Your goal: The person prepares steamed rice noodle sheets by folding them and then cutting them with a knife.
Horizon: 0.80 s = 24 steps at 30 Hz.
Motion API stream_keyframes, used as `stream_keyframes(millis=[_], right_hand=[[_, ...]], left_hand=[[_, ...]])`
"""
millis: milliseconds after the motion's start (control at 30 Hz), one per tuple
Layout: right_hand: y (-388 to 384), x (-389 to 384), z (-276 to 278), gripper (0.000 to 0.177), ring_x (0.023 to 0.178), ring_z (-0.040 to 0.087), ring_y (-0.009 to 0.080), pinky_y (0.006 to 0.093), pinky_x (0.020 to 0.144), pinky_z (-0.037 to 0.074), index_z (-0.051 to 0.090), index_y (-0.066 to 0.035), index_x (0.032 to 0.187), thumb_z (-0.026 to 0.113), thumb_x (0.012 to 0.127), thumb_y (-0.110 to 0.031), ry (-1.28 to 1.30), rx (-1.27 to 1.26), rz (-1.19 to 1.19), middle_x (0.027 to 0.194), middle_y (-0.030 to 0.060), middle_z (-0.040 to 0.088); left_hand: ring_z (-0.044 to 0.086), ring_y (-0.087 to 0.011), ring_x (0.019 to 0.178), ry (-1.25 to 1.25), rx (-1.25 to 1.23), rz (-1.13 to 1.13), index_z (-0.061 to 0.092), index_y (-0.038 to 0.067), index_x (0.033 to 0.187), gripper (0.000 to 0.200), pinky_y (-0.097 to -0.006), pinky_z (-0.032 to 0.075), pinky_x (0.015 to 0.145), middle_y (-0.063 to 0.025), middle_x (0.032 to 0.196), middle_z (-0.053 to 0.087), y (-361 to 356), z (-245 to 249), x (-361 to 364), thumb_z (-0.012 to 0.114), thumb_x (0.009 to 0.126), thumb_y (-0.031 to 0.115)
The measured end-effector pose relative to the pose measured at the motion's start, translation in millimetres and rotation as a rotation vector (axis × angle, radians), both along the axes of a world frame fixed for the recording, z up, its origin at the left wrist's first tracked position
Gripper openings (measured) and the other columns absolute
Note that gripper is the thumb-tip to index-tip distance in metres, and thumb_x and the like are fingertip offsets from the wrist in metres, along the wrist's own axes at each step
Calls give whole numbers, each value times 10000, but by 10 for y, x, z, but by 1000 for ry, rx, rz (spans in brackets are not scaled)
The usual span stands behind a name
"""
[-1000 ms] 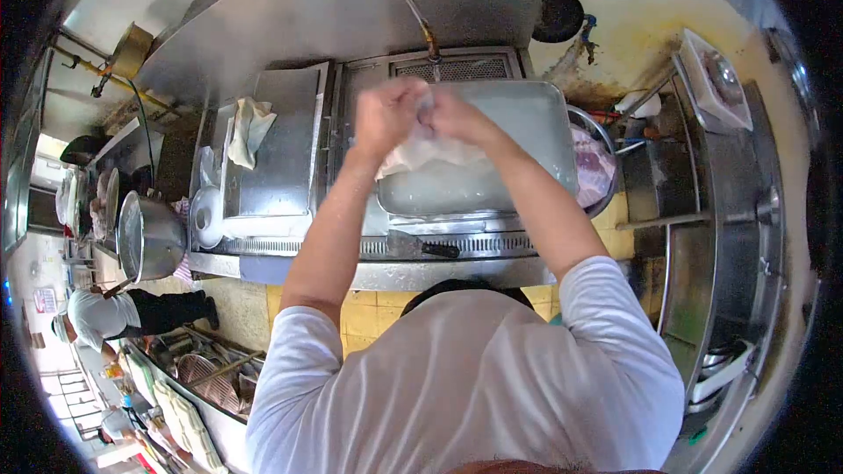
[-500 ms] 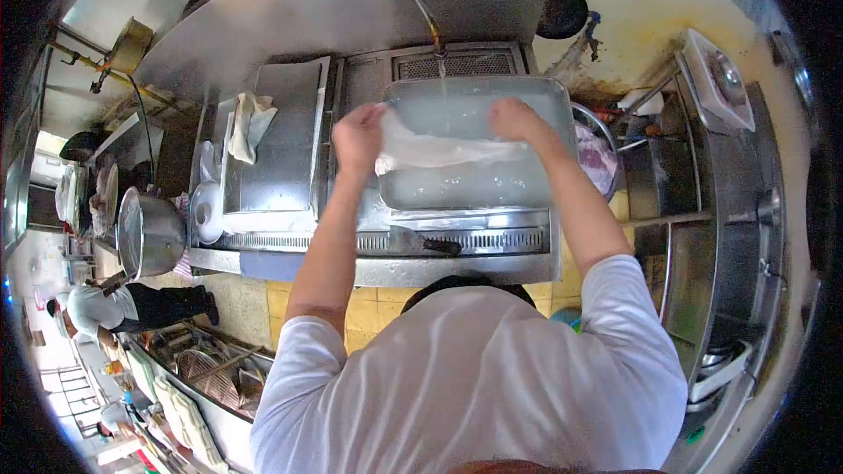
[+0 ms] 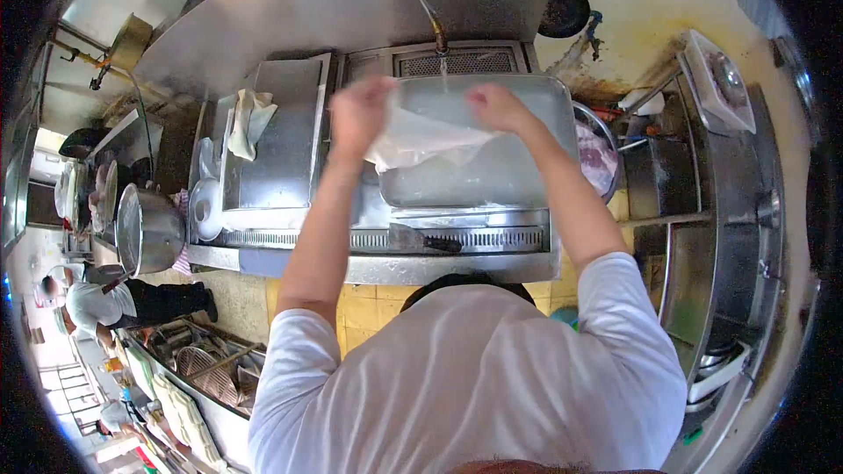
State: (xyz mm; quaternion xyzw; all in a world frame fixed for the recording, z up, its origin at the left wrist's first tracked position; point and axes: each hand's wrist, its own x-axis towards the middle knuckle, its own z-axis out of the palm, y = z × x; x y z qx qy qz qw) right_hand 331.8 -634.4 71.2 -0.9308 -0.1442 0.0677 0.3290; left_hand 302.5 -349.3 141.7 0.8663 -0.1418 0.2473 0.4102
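Note:
Both my hands hold a pale, wet, sheet-like piece (image 3: 420, 140) stretched over a large steel tray (image 3: 527, 184) of water. My left hand (image 3: 358, 114) grips its left end above the tray's left rim. My right hand (image 3: 493, 105) grips the right end, close under the tap (image 3: 436, 38), from which a thin stream of water falls. The sheet sags between the hands and hangs down toward the water.
A cleaver (image 3: 421, 241) lies on the slotted front ledge. A metal bowl of pink meat (image 3: 595, 158) sits right of the tray. To the left are a cloth (image 3: 248, 123) on a steel board, a white bowl (image 3: 206, 211) and a big pot (image 3: 149, 233). Another person (image 3: 97, 303) stands far left.
One second ago my hands were bunched together on the sheet. They then pulled apart, spreading it wide, and have now lifted slightly toward the tap.

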Motion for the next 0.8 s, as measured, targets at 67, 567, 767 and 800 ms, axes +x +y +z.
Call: stream_keyframes(millis=[67,567,767,800], right_hand=[[501,57,137,267,820,672,241,392,760,522,699,-2,1072,584,848,-93,-129,715,138,853,195,709],[-677,-209,-596,156,721,612,157,345,661,496,692,11,810,593,831,-107,167,235,-108,778,111,679],[29,-315,502,104,726,593,111,297,649,475,711,-9,847,655,826,-94,312,531,-72,773,8,663],[103,-310,541,104,726,593,111,297,649,475,711,-9,847,655,826,-94,310,529,-66,773,8,663]], left_hand=[[744,-285,865,-11,82,-83,774,65,954,142,-347,579,783,-161,934,748,-356,-32,-51,686,844,48],[709,-252,808,377,5,427,745,5,990,278,-371,551,778,-168,853,739,964,-844,16,758,875,258],[685,-355,1006,259,48,-108,717,-16,1081,427,-433,531,900,-206,1114,708,-94,-959,5,793,833,323],[690,-360,982,261,-64,-253,717,-5,1087,404,-431,534,880,-220,1080,711,-322,-870,13,783,846,312]])
